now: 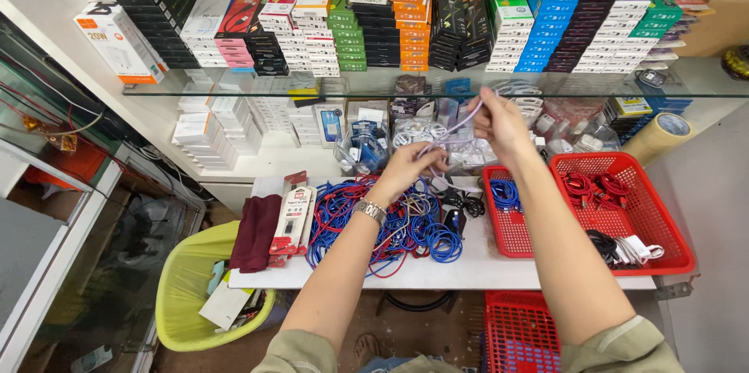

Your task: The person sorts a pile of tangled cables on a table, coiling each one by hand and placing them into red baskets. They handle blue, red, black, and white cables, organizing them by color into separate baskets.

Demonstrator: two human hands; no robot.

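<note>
My left hand (412,164) and my right hand (499,125) are raised over the white table (468,268), both gripping one pale lilac cable (462,125) stretched between them. The right hand pinches its upper loop; the left holds the lower end. A metal watch sits on my left wrist. Below my hands lies a tangled heap of blue and red cables (367,221), with a small coiled blue cable (443,242) at its edge.
A red basket (663,209) on the right holds red, blue, black and white cables. A second red basket (519,334) sits under the table. A yellow bin (183,303) stands at the left. A maroon cloth (256,232) and carded packs lie nearby. Glass shelf with stacked boxes behind.
</note>
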